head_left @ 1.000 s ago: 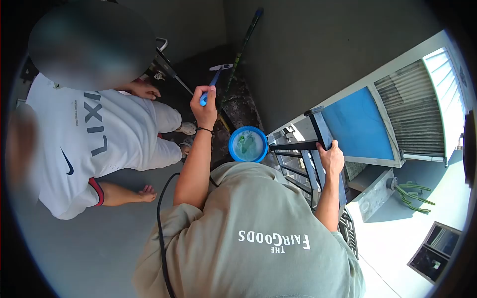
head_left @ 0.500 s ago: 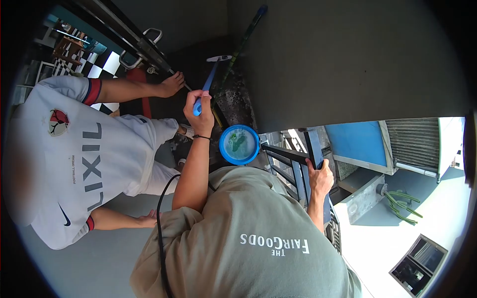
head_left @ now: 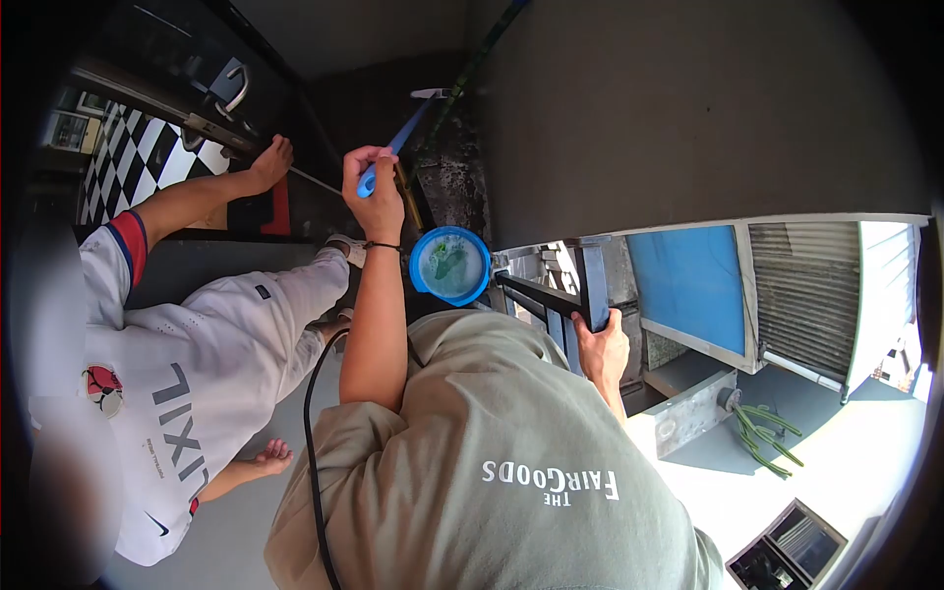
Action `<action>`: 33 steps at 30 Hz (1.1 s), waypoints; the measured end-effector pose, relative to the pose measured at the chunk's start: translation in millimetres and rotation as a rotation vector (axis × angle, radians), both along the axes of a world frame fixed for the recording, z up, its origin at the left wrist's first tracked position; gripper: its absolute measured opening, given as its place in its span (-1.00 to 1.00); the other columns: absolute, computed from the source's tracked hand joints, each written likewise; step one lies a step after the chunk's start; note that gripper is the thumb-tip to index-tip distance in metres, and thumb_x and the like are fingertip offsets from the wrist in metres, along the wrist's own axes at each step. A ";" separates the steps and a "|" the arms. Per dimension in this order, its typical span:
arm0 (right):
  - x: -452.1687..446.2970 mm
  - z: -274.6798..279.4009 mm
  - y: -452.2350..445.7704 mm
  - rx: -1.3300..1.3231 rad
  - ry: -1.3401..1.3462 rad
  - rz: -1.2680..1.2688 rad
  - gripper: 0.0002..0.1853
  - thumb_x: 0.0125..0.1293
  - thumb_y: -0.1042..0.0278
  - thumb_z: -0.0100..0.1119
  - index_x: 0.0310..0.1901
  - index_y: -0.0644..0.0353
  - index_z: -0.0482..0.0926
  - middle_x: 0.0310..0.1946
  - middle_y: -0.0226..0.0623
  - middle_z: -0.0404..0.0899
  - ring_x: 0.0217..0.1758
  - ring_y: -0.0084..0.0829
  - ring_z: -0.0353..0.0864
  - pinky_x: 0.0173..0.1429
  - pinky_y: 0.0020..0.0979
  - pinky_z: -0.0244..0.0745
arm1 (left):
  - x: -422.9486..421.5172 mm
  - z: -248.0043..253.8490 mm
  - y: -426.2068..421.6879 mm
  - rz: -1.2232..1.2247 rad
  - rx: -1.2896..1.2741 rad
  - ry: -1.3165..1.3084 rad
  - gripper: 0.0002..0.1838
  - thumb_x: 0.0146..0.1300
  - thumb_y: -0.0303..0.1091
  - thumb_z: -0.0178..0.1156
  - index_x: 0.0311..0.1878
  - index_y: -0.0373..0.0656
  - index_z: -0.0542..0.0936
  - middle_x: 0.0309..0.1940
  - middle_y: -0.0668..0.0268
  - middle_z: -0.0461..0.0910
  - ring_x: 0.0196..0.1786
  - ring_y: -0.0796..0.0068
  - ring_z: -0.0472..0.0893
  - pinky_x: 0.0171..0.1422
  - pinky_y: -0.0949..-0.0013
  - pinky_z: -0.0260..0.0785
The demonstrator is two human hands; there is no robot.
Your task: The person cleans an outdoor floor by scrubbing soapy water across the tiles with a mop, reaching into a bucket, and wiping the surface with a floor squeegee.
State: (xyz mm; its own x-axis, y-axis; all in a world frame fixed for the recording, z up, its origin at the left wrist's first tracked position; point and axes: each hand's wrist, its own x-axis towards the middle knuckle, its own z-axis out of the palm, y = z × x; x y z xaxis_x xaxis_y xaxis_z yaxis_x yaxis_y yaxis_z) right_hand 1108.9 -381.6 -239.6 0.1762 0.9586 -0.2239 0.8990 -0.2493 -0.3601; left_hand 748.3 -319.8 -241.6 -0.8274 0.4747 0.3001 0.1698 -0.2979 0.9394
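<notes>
In the head view, my left hand (head_left: 374, 187) is closed around the handle of a long blue tool (head_left: 406, 133) with a pale crosswise head. The tool points away from me, and its head is up near a dark, wet-looking surface. Just below and right of that hand is a round blue bucket (head_left: 418, 264) holding cloudy, foamy water (head_left: 454, 267) with a green patch in it. My right hand (head_left: 602, 346) grips the end of a dark metal railing (head_left: 593, 285) on the right. Part of its fingers is hidden behind the bar.
At the left stands another person in a white jersey (head_left: 187, 383), one hand (head_left: 270, 165) by the edge of a dark door (head_left: 211, 128) with a metal handle (head_left: 236, 90). A green hose-like pole (head_left: 479, 59) leans by the grey wall (head_left: 688, 118). A black cable (head_left: 313, 442) hangs beside my left sleeve.
The other person has shifted toward the lower left, and the door beside them has changed angle. My view has turned slightly. My left hand keeps the blue tool; my right stays on the railing.
</notes>
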 end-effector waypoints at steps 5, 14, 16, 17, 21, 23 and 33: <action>19.3 -5.5 10.9 -0.098 0.269 0.097 -0.33 0.06 -0.11 0.35 0.01 0.30 0.44 -0.23 0.08 0.62 -0.15 -0.09 0.64 -0.04 -0.24 0.47 | 11.6 6.2 -5.7 -0.022 -0.063 -0.030 -0.91 0.23 -0.44 0.19 -0.29 -0.23 0.49 -0.42 0.35 0.57 -0.36 0.65 0.53 -0.28 0.57 0.34; 35.6 8.6 45.1 -0.405 0.389 0.282 0.12 -0.05 -0.34 0.34 0.30 0.49 0.18 0.18 0.27 0.36 0.28 -0.03 0.38 0.31 -0.26 0.27 | 4.2 -6.0 -8.0 -0.090 -0.215 0.062 -0.89 0.27 -0.37 0.16 -0.22 -0.18 0.49 -0.27 0.30 0.62 -0.16 0.56 0.61 -0.21 0.52 0.43; 35.9 4.1 50.4 -0.404 0.325 0.314 0.13 -0.04 -0.38 0.31 0.30 0.49 0.17 0.15 0.28 0.39 0.26 -0.03 0.41 0.31 -0.27 0.27 | 3.6 -5.0 -5.9 -0.084 -0.201 0.031 -0.90 0.25 -0.41 0.17 -0.24 -0.20 0.49 -0.32 0.34 0.59 -0.23 0.61 0.56 -0.22 0.55 0.38; 39.4 -0.9 52.1 -0.408 0.329 0.321 0.12 -0.03 -0.38 0.30 0.30 0.49 0.18 0.14 0.28 0.39 0.26 -0.03 0.41 0.31 -0.27 0.27 | 4.8 -2.0 -5.5 -0.078 -0.181 0.001 -0.92 0.24 -0.44 0.18 -0.26 -0.21 0.49 -0.38 0.37 0.57 -0.29 0.65 0.52 -0.23 0.57 0.34; 40.3 -11.4 56.7 -0.401 0.322 0.330 0.10 -0.01 -0.38 0.28 0.28 0.50 0.21 0.13 0.29 0.41 0.24 -0.02 0.43 0.29 -0.27 0.28 | -3.5 -5.0 -4.5 -0.058 -0.148 -0.017 -0.93 0.22 -0.48 0.19 -0.29 -0.22 0.49 -0.44 0.42 0.53 -0.37 0.70 0.47 -0.27 0.59 0.30; 38.4 -15.4 59.4 -0.402 0.337 0.322 0.08 0.00 -0.38 0.27 0.27 0.51 0.23 0.10 0.29 0.43 0.22 -0.03 0.45 0.26 -0.28 0.30 | -9.1 -8.4 -3.8 -0.058 -0.147 -0.024 -0.93 0.22 -0.48 0.19 -0.29 -0.22 0.49 -0.44 0.42 0.54 -0.38 0.70 0.47 -0.28 0.59 0.30; 16.8 -4.8 72.3 -0.388 0.343 0.350 -0.15 0.07 -0.31 0.25 0.17 0.33 0.42 -0.07 0.11 0.59 0.05 -0.06 0.58 0.14 -0.26 0.41 | -36.8 -19.6 0.3 -0.104 -0.227 -0.029 -0.94 0.23 -0.46 0.15 -0.25 -0.17 0.49 -0.27 0.31 0.63 -0.22 0.63 0.59 -0.23 0.56 0.40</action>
